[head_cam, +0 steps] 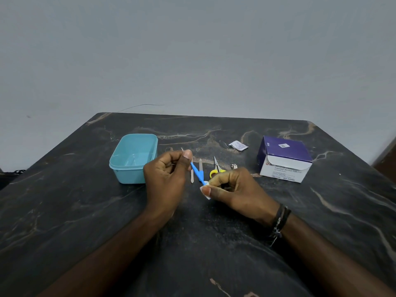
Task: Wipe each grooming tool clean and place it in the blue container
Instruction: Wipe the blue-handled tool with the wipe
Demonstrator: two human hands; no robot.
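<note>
Rightward, purple-white box [285, 159] reading "BD", "Isopropyl Alcohol 70%", "100 Units"

1. The light was dim, soft and even, with a cool grey cast over the wall [192, 50].
2. Shadows on the dark marble table [64, 211] were faint and diffuse.
3. No strong glare showed.
4. Wide-angle distortion bent the table's edges outward.
5. Fine detail looked slightly soft.

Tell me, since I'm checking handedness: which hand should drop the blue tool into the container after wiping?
Probably left: the left hand already grips the blue tool, beside the blue container.
</note>
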